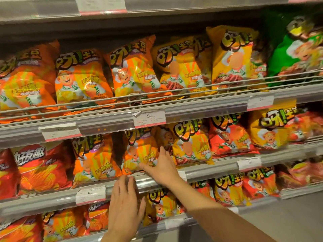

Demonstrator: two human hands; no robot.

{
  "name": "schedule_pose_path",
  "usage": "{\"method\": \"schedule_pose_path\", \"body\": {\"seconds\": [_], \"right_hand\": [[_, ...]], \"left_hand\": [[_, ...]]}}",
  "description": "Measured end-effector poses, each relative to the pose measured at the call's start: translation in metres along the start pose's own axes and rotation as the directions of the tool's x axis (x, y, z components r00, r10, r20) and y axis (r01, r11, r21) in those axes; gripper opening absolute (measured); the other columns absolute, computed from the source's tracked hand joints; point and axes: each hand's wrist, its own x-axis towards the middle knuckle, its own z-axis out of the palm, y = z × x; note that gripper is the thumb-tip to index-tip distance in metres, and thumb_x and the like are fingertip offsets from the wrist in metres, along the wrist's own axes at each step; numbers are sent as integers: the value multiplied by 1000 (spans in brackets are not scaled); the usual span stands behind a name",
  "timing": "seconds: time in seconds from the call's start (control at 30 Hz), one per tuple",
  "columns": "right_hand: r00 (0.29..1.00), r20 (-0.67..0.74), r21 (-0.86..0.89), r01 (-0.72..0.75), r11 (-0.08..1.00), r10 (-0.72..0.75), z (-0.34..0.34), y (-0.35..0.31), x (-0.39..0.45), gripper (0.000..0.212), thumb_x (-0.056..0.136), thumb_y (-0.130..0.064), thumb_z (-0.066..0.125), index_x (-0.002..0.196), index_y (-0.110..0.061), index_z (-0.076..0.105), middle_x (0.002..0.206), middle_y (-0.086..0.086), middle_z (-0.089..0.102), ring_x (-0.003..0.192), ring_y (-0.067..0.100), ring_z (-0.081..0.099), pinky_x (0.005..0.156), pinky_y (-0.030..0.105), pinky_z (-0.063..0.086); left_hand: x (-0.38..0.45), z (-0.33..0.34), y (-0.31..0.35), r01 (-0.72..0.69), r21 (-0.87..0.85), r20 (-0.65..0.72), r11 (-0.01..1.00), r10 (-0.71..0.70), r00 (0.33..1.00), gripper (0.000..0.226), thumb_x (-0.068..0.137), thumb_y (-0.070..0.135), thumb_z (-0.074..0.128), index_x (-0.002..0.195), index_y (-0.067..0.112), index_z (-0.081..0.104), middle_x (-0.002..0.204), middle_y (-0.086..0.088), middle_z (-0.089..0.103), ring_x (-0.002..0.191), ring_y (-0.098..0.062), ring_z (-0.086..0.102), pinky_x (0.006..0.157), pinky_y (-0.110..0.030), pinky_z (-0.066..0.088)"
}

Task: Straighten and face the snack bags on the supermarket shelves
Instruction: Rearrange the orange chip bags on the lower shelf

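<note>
Head cam: right hand spread wide on the lower front of the orange snack bag, thumb at its bottom edge, touching but not clearly gripping; bag sits tilted just above the shelf rail. Left hand flat, fingers straight, below that rail, holding nothing. Best bet imo: nudge bag upright w/ light pressure, label fwd, flush w/ the rail.

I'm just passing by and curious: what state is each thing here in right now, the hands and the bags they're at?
Right hand: open, fingers on the orange bag.
Left hand: open, at the shelf edge below that bag.
Orange bag: upright, facing out, touched.
Yellow bag beside it: leaning.
Price tag: one corner curled.
</note>
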Motion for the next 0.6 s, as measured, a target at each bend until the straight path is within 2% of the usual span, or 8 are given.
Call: {"method": "schedule_pose_path", "body": {"seconds": [0.1, 0.2, 0.3, 0.4, 0.53, 0.6], "right_hand": [[996, -24, 18, 81, 997, -81, -23, 19, -15, 96, 85, -63, 67, 159, -15, 28, 158, 7, 38, 146, 24, 37, 116, 42, 38], [992, -37, 125, 122, 985, -118, -59, 43, -33, 60, 90, -47, 72, 140, -17, 58, 126, 1, 67, 118, 13, 61, 102, 32, 51], [992, -91, 251, 106, 962, -86, -100, 78, -49, 30, 89, -32, 75, 115, -18, 71, 94, -3, 74, 90, 13, 70, 84, 25, 58], [985, -175, 229, 48, 972, -7, -144, 117, -59, 25, 91, -36, 72, 112, -22, 69, 88, -3, 73, 86, 11, 69, 81, 32, 58], [934, -346, 205, -18, 979, 89, -198, 166, -64, 23, 92, -38, 71, 109, -24, 65, 80, -13, 66, 73, 1, 64, 64, 17, 48], [896, -429, 198, -36, 980, 120, -222, 184, -64, 23, 91, -40, 72, 106, -24, 64, 75, -12, 64, 71, 7, 64, 62, 22, 48]], "left_hand": [[6, -1, 23, 29, -133, -36, 991, -34, 999, 61, 90, 44, 62, 139, 14, 44, 143, -10, 35, 133, -28, 35, 107, -39, 42], [17, -2, 54, -12, -266, -117, 964, -20, 993, 45, 90, 35, 67, 127, 14, 55, 127, -4, 46, 123, -24, 42, 99, -37, 46], [30, 2, 96, -49, -367, -136, 929, -2, 991, 37, 94, 34, 61, 126, 17, 55, 120, 1, 47, 118, -19, 42, 97, -34, 43], [40, 3, 143, -73, -463, -181, 883, -14, 983, 33, 94, 28, 62, 124, 16, 54, 117, 2, 49, 114, -18, 45, 94, -32, 41], [49, 2, 200, -138, -564, -192, 814, 33, 981, 28, 94, 23, 63, 120, 19, 54, 112, 6, 49, 110, -13, 47, 90, -20, 32], [57, 4, 225, -148, -597, -188, 788, 42, 981, 33, 94, 26, 63, 124, 18, 53, 113, 6, 48, 110, -12, 46, 92, -18, 31]]}}
